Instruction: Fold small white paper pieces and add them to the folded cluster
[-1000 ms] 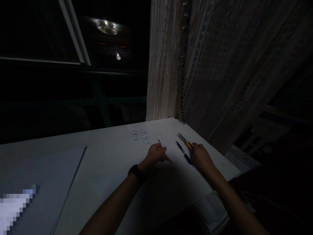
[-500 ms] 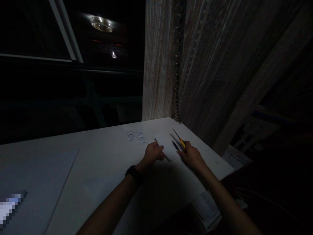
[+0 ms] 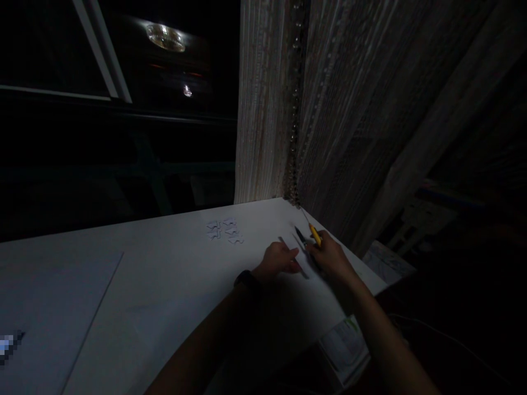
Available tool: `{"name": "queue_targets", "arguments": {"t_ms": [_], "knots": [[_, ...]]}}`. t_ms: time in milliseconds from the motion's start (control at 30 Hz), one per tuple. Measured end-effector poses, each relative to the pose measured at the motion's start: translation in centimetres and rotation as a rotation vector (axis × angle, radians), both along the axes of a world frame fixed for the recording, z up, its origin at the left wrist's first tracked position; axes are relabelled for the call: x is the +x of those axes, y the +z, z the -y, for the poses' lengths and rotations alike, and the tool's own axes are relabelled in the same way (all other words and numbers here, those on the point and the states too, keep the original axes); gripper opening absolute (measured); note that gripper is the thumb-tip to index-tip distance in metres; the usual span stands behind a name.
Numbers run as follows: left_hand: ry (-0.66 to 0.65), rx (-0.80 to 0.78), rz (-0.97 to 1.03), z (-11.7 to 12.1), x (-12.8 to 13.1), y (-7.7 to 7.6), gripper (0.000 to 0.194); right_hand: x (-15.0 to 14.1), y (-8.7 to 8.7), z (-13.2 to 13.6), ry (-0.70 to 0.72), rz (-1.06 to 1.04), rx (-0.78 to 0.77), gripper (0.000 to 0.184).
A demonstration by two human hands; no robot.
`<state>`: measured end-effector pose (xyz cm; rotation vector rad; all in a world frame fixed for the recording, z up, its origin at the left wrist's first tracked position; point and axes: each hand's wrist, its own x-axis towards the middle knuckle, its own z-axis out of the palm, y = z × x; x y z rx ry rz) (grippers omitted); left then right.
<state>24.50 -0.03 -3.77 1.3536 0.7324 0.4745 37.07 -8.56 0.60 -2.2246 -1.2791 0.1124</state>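
Observation:
My left hand [image 3: 280, 258], with a dark watch on the wrist, is closed on a small white piece of paper [image 3: 300, 260] above the table, thumb on top. The paper is tilted and seen nearly edge-on. Just to the right, my right hand [image 3: 329, 255] is closed around a yellow-handled tool [image 3: 315, 235] with a thin pointed metal shaft; its exact kind is unclear. A dark pen [image 3: 301, 236] sticks out from the same hand, pointing forward. Several small folded or cut paper shapes [image 3: 224, 229] lie in a cluster on the table, left of and beyond my hands.
The white table [image 3: 173, 247] carries a large pale sheet or board [image 3: 61, 307] on the left. Patterned curtains [image 3: 263, 109] hang behind the table's far corner. A box [image 3: 345, 348] sits below the front edge. A dark window is at the back left. The light is dim.
Both hands have shifted to the right. The paper has turned so that its face shows less, and the yellow-handled tool and pen point more forward. The view has moved slightly.

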Motion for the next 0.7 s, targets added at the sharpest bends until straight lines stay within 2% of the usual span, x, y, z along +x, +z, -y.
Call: {"name": "queue_targets", "arguments": {"t_ms": [133,267,333,433,533,700], "knots": [[-0.048,0.063,-0.137,0.4,-0.2,0.7,0.034,-1.4,-0.9,-0.7,0.051,0.044,-0.062,0.03],[-0.025,0.317,-0.301,0.2,-1.0,1.2,0.024,-2.0,-1.7,-1.0,0.062,0.055,-0.111,0.035],[-0.057,0.457,-0.346,0.0,-1.2,1.3,0.019,-2.0,-1.8,-0.9,0.061,0.048,-0.124,0.036],[-0.098,0.716,-0.392,0.0,-1.3,1.2,0.022,-1.9,-1.5,-0.7,0.063,0.022,-0.115,0.037],[-0.042,0.918,-0.422,0.3,-1.4,1.2,0.025,-1.8,-1.2,-0.2,0.074,0.057,-0.088,0.035],[-0.07,0.965,-0.427,0.8,-2.8,2.1,0.028,-2.6,-1.5,0.4,0.02,0.244,-0.155,0.036]]}}
